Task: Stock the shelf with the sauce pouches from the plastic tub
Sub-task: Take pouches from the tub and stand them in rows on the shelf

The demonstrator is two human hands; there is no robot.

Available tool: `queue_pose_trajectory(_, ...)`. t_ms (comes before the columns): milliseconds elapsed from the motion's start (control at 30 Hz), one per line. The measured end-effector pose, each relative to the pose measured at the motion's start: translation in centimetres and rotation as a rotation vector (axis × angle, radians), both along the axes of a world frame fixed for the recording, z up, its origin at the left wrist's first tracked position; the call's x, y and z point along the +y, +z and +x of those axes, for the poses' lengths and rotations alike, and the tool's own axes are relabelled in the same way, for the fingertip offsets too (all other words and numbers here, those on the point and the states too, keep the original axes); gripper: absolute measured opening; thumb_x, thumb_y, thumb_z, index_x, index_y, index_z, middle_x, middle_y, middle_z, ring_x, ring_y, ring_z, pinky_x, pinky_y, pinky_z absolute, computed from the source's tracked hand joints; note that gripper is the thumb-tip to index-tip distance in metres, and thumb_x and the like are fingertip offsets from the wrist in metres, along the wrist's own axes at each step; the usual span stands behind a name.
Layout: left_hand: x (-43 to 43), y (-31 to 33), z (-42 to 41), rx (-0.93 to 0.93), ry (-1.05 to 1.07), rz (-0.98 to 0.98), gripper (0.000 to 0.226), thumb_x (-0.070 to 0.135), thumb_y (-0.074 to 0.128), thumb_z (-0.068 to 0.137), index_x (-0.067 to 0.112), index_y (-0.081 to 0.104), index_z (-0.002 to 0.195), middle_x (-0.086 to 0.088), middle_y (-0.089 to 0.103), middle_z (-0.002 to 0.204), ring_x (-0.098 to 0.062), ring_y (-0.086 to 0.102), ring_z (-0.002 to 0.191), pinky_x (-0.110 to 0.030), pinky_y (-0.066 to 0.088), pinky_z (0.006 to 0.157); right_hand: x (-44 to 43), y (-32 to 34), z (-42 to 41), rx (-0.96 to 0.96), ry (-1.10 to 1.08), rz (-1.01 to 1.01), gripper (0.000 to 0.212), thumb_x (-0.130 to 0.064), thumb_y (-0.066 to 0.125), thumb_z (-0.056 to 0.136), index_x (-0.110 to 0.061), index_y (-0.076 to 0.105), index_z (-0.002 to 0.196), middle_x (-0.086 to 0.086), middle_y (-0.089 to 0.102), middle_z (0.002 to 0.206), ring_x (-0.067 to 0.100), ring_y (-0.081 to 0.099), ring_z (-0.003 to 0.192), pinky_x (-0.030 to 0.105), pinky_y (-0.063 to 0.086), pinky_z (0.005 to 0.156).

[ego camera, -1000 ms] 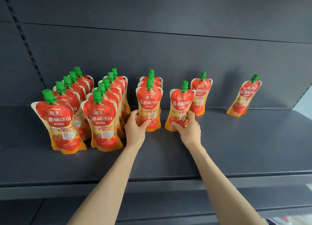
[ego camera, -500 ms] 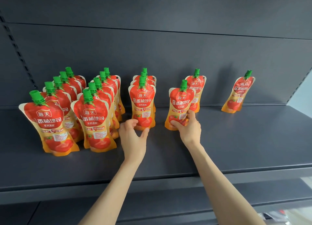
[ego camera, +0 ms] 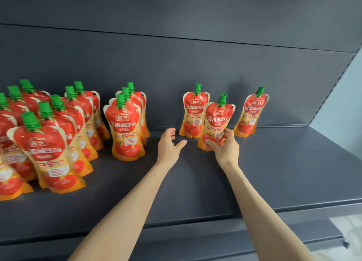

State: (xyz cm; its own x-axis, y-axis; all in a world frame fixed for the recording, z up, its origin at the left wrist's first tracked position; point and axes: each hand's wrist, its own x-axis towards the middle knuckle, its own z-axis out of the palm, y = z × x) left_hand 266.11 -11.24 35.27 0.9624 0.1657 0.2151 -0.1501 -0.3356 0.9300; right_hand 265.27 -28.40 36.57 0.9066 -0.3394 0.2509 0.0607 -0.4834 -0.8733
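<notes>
The right hand [ego camera: 225, 148] grips a pouch [ego camera: 218, 119] low on its belly, fingers [ego camera: 228, 133] curled round it, base on or just above the shelf [ego camera: 293, 162], in front of a second pouch [ego camera: 193, 114]. The left hand [ego camera: 169, 145] hovers beside, fingers apart, empty. Glossy soft film, flared foot, stiff green cap [ego camera: 222, 99]: probably light, squashy, a bit slippery, so hold low and gently; whether it stands flat is unclear.

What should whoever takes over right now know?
Left grip: open, holds nothing, above the shelf.
Right grip: holds the front pouch by its base, just before a standing pouch.
Done: packed rows at left, a short row mid-shelf, a leaning pouch far right.
Left: likely set the front pouch down, straighten the leaner; tub not in view.
</notes>
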Motion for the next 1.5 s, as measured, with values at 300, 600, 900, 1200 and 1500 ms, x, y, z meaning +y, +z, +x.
queue_pose_trajectory(300,-3.4,0.6,5.5,0.009,-0.008,-0.074,0.066,0.026,0.073,0.080,0.016,0.037,0.135,-0.003,0.053,0.132,-0.018,0.053,0.118,-0.024,0.042,0.086,-2.7,-0.6,4.0,0.000,0.116,0.040,0.057,-0.030,0.081,0.073,-0.019,0.042,0.113,0.003,0.063,0.115,0.023,0.062,0.104,0.043,0.053,0.088)
queue_pose_trajectory(600,0.5,-0.2,5.7,-0.075,-0.004,-0.001,0.034,0.028,0.070,0.083,0.023,0.049,0.110,0.004,0.063,0.112,-0.011,0.060,0.100,-0.020,0.048,0.077,-2.0,-0.8,5.7,0.028,0.166,-0.008,0.061,-0.036,0.078,0.076,-0.015,0.044,0.121,0.004,0.062,0.121,0.023,0.061,0.107,0.038,0.051,0.089)
queue_pose_trajectory(900,3.1,-0.4,5.3,-0.071,0.030,0.040,0.042,0.028,0.065,0.087,0.017,0.046,0.122,0.000,0.058,0.123,-0.012,0.055,0.109,-0.028,0.046,0.087,0.7,-0.8,6.6,0.067,0.219,-0.031,0.062,-0.039,0.075,0.077,-0.016,0.041,0.124,0.003,0.058,0.125,0.022,0.058,0.111,0.036,0.050,0.089)
queue_pose_trajectory(1200,3.1,-0.4,5.3,-0.079,0.043,0.044,0.042,0.028,0.064,0.088,0.016,0.046,0.124,-0.001,0.058,0.124,-0.009,0.053,0.106,-0.024,0.044,0.084,0.5,-0.8,6.8,0.066,0.181,-0.040,0.062,-0.040,0.074,0.078,-0.018,0.043,0.127,0.003,0.059,0.126,0.023,0.057,0.114,0.044,0.049,0.096)
queue_pose_trajectory(1500,3.0,-0.5,5.3,-0.050,0.043,0.050,0.048,0.031,0.064,0.087,0.018,0.042,0.128,-0.001,0.056,0.128,-0.015,0.053,0.114,-0.026,0.044,0.085,-0.2,-0.9,6.2,0.025,0.130,-0.094,0.078,-0.043,0.074,0.077,-0.012,0.037,0.139,0.006,0.047,0.138,0.025,0.041,0.128,0.043,0.042,0.103)
